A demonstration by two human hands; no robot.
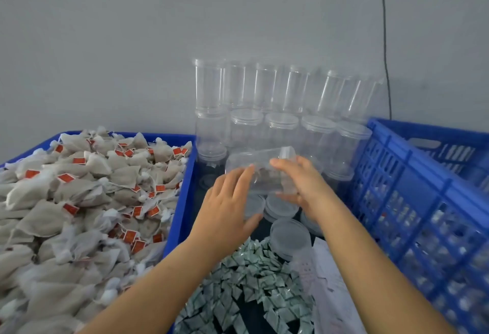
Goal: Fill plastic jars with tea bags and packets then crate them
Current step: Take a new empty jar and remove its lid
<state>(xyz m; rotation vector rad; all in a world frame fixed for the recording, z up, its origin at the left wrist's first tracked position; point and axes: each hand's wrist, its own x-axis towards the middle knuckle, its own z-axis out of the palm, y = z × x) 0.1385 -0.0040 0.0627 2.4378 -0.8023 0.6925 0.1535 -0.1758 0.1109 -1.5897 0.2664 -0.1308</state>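
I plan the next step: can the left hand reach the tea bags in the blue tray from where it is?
Probably yes. The left hand is beside the tray's edge, the tea bags lie uncovered, and nothing stands between; it must first leave the clear jar.

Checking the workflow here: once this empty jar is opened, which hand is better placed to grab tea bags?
Probably the left hand. It lies right beside the blue bin heaped with tea bags, touching the clear jar with relaxed fingers. The right hand grips the jar's lid end, farther from the bags.
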